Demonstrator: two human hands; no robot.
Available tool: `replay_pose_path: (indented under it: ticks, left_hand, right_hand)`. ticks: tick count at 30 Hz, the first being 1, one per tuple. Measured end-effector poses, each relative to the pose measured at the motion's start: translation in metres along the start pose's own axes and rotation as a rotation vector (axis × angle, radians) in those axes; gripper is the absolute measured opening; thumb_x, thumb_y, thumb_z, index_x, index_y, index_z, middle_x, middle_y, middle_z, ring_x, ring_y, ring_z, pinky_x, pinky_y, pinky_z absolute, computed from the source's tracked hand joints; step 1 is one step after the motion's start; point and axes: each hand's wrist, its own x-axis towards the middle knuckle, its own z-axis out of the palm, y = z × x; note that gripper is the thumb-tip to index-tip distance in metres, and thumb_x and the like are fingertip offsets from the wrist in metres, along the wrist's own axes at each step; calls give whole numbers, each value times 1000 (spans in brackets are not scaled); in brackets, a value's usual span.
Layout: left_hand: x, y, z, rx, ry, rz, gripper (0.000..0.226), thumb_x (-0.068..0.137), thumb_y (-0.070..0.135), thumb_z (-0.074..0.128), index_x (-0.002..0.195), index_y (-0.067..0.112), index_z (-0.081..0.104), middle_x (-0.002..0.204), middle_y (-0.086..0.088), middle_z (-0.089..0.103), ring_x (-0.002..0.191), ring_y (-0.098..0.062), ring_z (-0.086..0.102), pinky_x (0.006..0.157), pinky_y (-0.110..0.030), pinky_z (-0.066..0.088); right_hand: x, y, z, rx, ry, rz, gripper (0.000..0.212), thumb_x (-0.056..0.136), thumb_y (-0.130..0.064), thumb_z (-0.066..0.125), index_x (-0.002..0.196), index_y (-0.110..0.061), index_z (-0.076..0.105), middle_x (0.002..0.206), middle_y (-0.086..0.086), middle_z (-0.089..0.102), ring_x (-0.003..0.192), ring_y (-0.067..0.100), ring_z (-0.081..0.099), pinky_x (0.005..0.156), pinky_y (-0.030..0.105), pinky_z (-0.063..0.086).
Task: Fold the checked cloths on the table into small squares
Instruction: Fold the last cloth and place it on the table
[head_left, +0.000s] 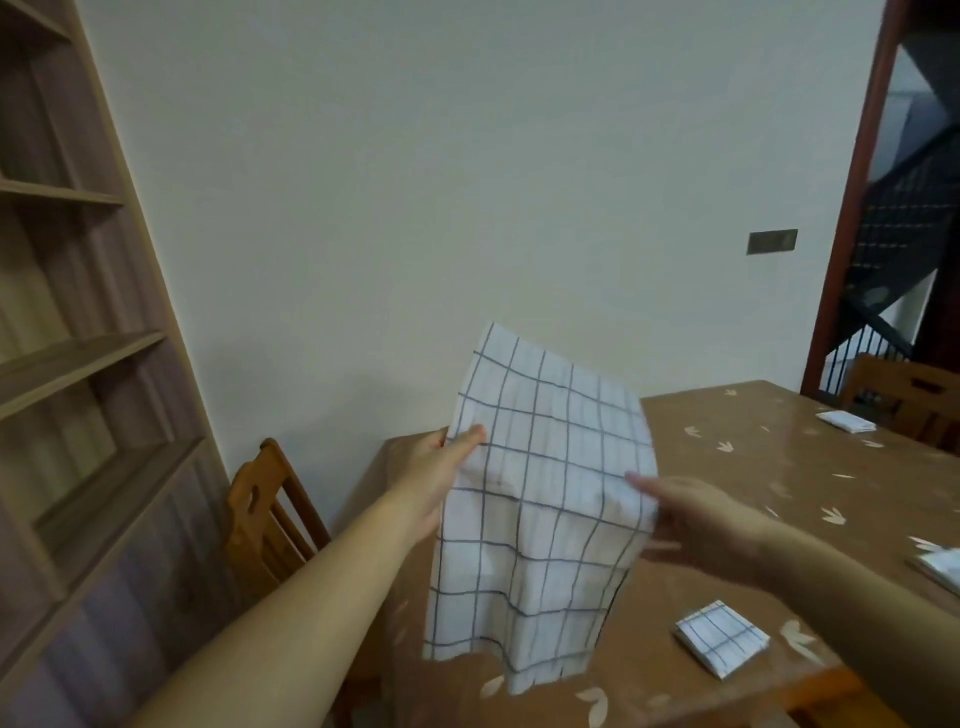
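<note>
L hand (441, 467) + R hand (696, 525) each pinch checked cloth (540, 499) side edges | held above table (753, 467) | long axis vertical, hanging down

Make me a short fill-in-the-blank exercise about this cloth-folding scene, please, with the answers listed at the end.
1. The checked cloth held up in the air is gripped by ____ hands, the left hand and the right hand.
2. The folded cloth nearest the person lies on the ____.
3. The table has a ____ covering with pale leaf shapes.
4. The wooden chair stands at the table's ____ side.

Missing words: both; table; brown; left
</note>
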Motion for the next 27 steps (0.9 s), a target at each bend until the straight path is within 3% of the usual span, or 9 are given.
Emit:
replay_pose_path:
  ticks: [2,5,8,11,14,16,18,22,27]
  left_hand:
    - [-3,-4,-1,31,33,6,12,92,34,65,98,24,65,109,9,62,106,-9,55,93,-26,38]
    - [-9,-16,-6,21,-59,-209,51,92,43,61,136,18,53,133,5,56,124,-14,51,109,-34,34]
    - [-14,-30,-16,33,-263,-349,52,84,27,75,133,22,57,125,-4,68,118,-27,62,107,-54,42]
    - [-12,-39,-18,54,-165,-339,61,81,5,74,137,21,53,123,-9,67,109,-30,67,96,-51,52]
    - [-12,-43,-14,29,-54,-310,78,66,16,84,136,32,51,130,-10,58,112,-28,63,100,-51,48]
    - [-12,-46,-12,28,-20,-265,69,74,13,81,134,32,52,115,-5,62,104,-23,65,97,-45,51]
    - [-9,-45,-11,48,-4,-218,54,85,6,72,132,26,55,101,-3,68,92,-18,68,83,-33,57]
    - [-8,-36,-9,79,6,-185,38,89,8,68,124,22,62,103,-10,73,82,-16,70,67,-23,57]
    - [-5,-35,-1,138,114,-204,17,85,20,74,100,28,71,101,-3,75,102,-29,69,99,-44,50]
  right_hand:
    - [7,18,6,-19,68,-9,32,88,-16,68,117,-2,65,100,15,76,87,27,71,85,43,56]
    - [17,28,4,0,168,-27,26,89,-7,66,115,-3,65,107,15,74,94,29,72,83,41,58]
    - [22,31,0,-24,226,-58,22,90,-8,67,111,-6,68,96,9,76,78,19,74,61,27,57]
    - [27,33,-5,-48,286,-78,18,91,-7,66,108,-7,69,93,9,75,76,19,73,58,25,54]
    - [31,36,-8,-32,275,-73,24,90,-11,67,114,-7,65,101,12,72,85,25,71,66,31,55]
    - [34,37,-9,-3,280,-67,30,89,-14,68,118,-12,60,106,12,68,90,27,69,68,34,55]
    - [34,37,-10,34,306,-79,38,89,-14,68,124,-21,54,108,13,65,90,28,68,69,35,55]
    - [34,30,-16,75,369,-150,40,88,-12,68,126,-19,57,107,15,68,91,29,70,74,36,56]
    - [31,23,-25,3,397,-214,13,92,-13,63,104,-12,69,107,15,69,99,30,66,85,37,54]
